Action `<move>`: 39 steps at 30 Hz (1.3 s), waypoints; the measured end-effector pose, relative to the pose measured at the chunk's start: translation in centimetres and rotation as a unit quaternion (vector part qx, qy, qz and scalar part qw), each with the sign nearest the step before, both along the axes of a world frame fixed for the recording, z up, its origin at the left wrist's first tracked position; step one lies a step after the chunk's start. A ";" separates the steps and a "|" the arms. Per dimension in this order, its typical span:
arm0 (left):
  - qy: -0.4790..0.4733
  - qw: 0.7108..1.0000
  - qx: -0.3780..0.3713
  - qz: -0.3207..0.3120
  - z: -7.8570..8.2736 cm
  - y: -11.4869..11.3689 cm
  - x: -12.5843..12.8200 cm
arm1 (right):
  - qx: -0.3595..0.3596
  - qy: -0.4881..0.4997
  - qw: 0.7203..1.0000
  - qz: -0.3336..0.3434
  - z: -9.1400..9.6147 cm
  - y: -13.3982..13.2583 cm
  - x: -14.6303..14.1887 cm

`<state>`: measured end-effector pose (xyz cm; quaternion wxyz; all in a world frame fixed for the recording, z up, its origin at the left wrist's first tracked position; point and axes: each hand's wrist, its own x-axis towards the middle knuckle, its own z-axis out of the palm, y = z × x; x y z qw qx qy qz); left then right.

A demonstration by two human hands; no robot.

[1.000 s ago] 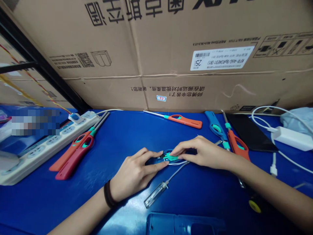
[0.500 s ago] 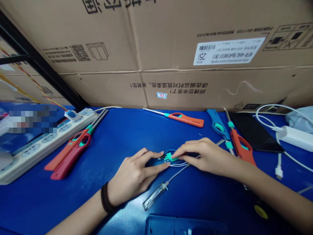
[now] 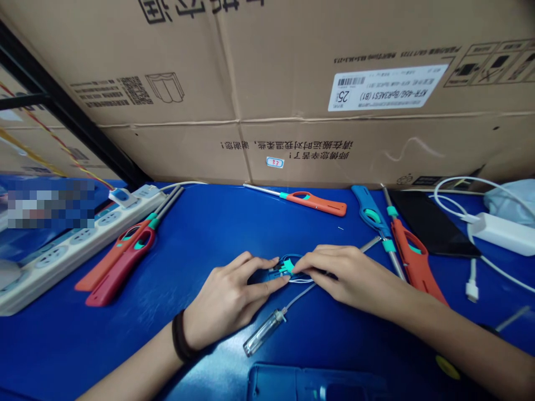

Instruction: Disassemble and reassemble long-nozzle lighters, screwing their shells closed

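Observation:
In the head view, my left hand (image 3: 232, 291) grips a blue lighter casing (image 3: 274, 274) between thumb and forefinger, low over the table. Inside this opened casing sits a green trigger (image 3: 288, 267), and the fingertips of my right hand (image 3: 349, 275) pinch its right side. White wires (image 3: 301, 281) curve out under the right fingers. Below the hands lies a clear fuel tank (image 3: 264, 333) on a thin tube, which runs up beneath my right hand. The casing's right part is hidden by that hand.
Long-nosed lighters lie around: an orange one (image 3: 320, 204) behind, a red one (image 3: 122, 267) at left, a blue one (image 3: 370, 210) at right. A power strip (image 3: 62, 253), a black phone-like slab (image 3: 434, 223) and a blue tray (image 3: 288, 381) surround the hands. A cardboard box (image 3: 188, 150) stands behind.
My right hand has shifted slightly, its fingers drawing closer together at the trigger's right side. More of the trigger's left part shows. The left hand has stayed in place.

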<state>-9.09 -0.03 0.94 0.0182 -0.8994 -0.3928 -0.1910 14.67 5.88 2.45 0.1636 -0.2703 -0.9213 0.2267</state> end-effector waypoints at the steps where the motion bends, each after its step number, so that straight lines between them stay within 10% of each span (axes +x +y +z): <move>1: 0.002 1.000 0.001 0.002 0.0 0.0 0.0 | 0.006 -0.004 1.000 -0.001 0.0 -0.1 0.0; 14: 0.003 1.000 0.012 0.005 -0.2 0.0 0.1 | 0.178 -0.078 0.978 0.072 0.8 -0.7 -0.6; 22: 0.009 1.000 0.016 0.006 0.0 0.0 0.1 | -0.062 0.027 0.997 -0.046 0.9 0.4 0.0; 39: -0.036 0.999 0.012 -0.010 -0.1 0.1 0.1 | -0.278 -0.081 0.946 -0.148 1.9 2.9 -2.2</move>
